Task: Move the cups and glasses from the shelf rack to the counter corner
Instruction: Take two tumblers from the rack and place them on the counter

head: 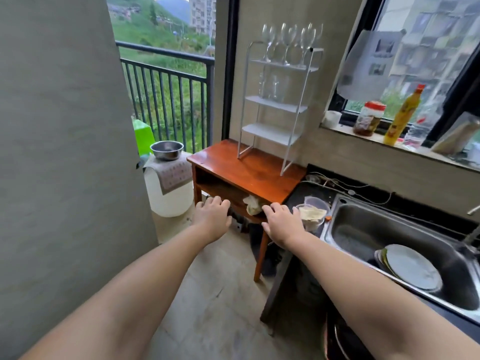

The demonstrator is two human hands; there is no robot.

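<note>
A white shelf rack (275, 105) stands on a small brown wooden table (249, 172) against the wall. Several clear wine glasses (288, 40) stand upright on its top shelf. A few clear glasses (272, 87) sit on the second shelf; the two lower shelves hold nothing. My left hand (211, 218) and my right hand (281, 222) are stretched forward below the table's front edge, palms down, fingers apart, holding nothing. Both are well below the rack.
A black counter (301, 193) with plastic tubs (311, 211) and cables adjoins the table on the right, then a steel sink (389, 245) holding plates. Bottles and a jar line the window sill (384, 120). A white barrel with a steel bowl (167, 149) stands left.
</note>
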